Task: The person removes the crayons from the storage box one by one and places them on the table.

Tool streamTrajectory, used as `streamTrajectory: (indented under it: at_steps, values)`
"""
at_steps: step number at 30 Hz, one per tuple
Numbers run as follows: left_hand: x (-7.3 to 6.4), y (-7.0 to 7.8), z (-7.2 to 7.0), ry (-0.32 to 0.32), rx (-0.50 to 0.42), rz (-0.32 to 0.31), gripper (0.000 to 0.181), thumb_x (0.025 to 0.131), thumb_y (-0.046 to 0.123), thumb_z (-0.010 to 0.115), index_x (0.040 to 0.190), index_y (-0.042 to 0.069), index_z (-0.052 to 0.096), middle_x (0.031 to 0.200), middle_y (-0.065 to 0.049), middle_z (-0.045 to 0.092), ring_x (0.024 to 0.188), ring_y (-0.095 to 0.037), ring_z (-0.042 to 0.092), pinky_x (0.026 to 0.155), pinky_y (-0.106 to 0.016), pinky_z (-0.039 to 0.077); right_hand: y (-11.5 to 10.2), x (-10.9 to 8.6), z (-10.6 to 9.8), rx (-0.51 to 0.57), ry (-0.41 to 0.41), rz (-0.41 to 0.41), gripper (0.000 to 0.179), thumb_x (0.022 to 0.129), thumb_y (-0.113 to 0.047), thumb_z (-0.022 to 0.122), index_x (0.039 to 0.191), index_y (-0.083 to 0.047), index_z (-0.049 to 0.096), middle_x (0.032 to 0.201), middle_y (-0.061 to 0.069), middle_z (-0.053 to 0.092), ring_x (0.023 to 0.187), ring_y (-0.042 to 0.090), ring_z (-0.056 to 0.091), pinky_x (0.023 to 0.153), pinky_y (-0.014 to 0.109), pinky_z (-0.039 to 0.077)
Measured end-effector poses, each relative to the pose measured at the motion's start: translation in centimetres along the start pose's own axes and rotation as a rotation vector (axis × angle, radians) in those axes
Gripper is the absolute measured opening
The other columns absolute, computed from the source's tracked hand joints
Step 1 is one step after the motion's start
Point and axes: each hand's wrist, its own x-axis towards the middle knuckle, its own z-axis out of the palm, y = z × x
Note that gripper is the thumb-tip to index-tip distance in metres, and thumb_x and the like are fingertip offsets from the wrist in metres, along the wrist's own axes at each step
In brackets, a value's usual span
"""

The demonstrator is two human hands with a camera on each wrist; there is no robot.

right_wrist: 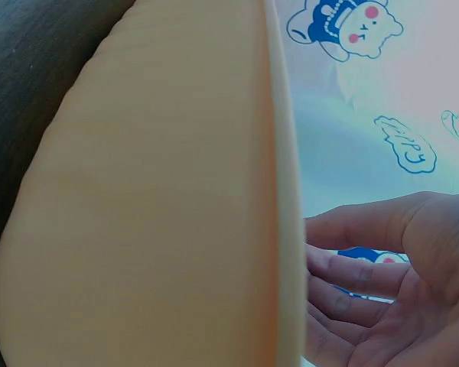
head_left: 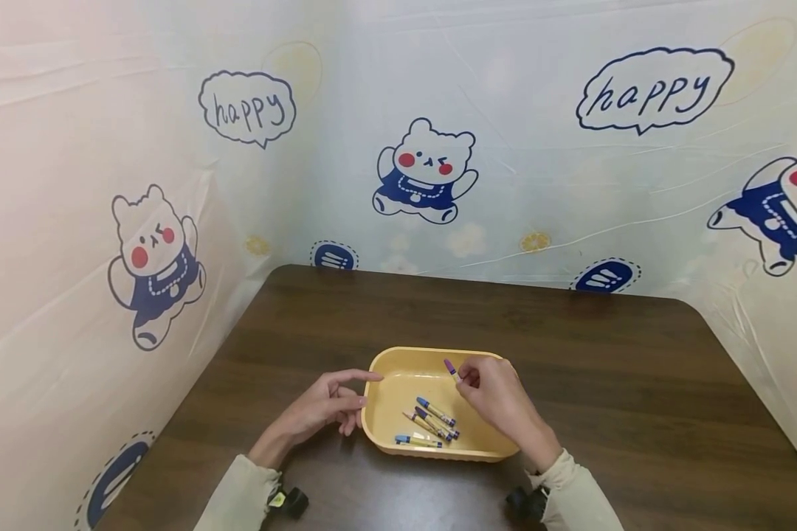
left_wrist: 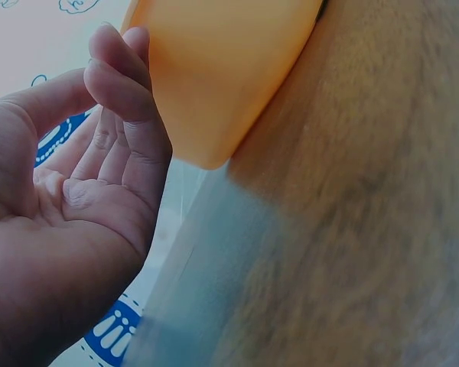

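In the head view a yellow plastic basin (head_left: 398, 454) stands on the table. My right hand (head_left: 494, 391) is over its right half and pinches a purple crayon (head_left: 452, 370) between thumb and fingers, coloured tip pointing up and left. The basin wall hides that crayon in the right wrist view. At the basin's left rim is my left hand (head_left: 322, 405), its index finger stretched over the edge and the other fingers loosely bent. Several crayons (head_left: 436, 411) with yellow wrappers and mostly blue tips lie in the basin, some crossing each other; a light-blue one (head_left: 418, 442) lies nearest the front wall.
The dark brown wooden table (head_left: 637, 383) reaches back to a pale printed curtain (head_left: 531, 169) with bears and "happy" bubbles, which encloses the back and both sides. Dark wrist cameras (head_left: 295, 503) sit below both hands.
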Motion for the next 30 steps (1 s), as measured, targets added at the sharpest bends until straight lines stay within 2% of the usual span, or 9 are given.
streamTrajectory:
  at_steps: [6,11,14,22,28,30]
  values:
    - [-0.1,0.0,-0.1,0.009,0.006,-0.005,0.048,0.098,-0.002,0.056,0.144,-0.006,0.043,0.072,-0.008,0.067,0.054,-0.014,0.058,0.052,-0.025,0.053,0.0,0.1,-0.6,0.055,0.048,0.022,0.005,0.082,-0.002,0.077,0.082,-0.005,0.072,0.072,-0.001,0.066,0.066,0.008,0.059,0.062,0.026,0.053]
    - [0.0,-0.1,-0.1,0.012,0.0,-0.027,0.048,0.099,0.0,0.056,0.145,-0.004,0.044,0.073,-0.007,0.068,0.055,-0.014,0.059,0.053,-0.025,0.053,0.4,-0.3,-1.3,0.155,0.126,0.037,0.007,0.085,-0.004,0.077,0.091,-0.004,0.075,0.079,0.001,0.069,0.072,0.012,0.064,0.066,0.027,0.056]
    - [0.1,-0.1,-0.1,0.004,-0.003,-0.017,0.048,0.099,-0.001,0.056,0.145,-0.005,0.043,0.073,-0.008,0.068,0.055,-0.014,0.059,0.052,-0.025,0.053,0.8,-0.8,-1.7,0.218,0.149,0.059,0.009,0.084,-0.005,0.078,0.093,-0.005,0.076,0.081,0.001,0.071,0.074,0.013,0.066,0.066,0.026,0.056]
    - [0.0,-0.2,-0.1,-0.001,-0.007,0.011,0.049,0.098,-0.003,0.055,0.145,-0.007,0.042,0.074,-0.009,0.068,0.055,-0.014,0.058,0.052,-0.024,0.052,2.0,-2.2,-3.5,0.364,0.101,0.181,0.016,0.084,-0.011,0.08,0.098,-0.004,0.077,0.087,0.003,0.074,0.079,0.015,0.07,0.07,0.023,0.056]
    - [0.0,-0.2,-0.2,0.0,-0.001,0.005,0.048,0.098,-0.002,0.055,0.145,-0.006,0.042,0.075,-0.009,0.068,0.055,-0.014,0.059,0.052,-0.024,0.053,3.2,-3.4,-5.0,0.609,0.056,0.265,0.025,0.086,-0.01,0.078,0.105,0.005,0.073,0.095,0.017,0.073,0.08,0.021,0.072,0.073,0.033,0.06]
    - [0.0,-0.2,-0.1,0.001,0.002,0.003,0.048,0.099,-0.002,0.055,0.145,-0.006,0.043,0.075,-0.009,0.068,0.055,-0.014,0.059,0.052,-0.024,0.053,3.8,-3.8,-5.5,0.654,0.058,0.285,0.028,0.086,-0.008,0.078,0.107,0.009,0.071,0.094,0.02,0.073,0.079,0.022,0.072,0.074,0.035,0.06]
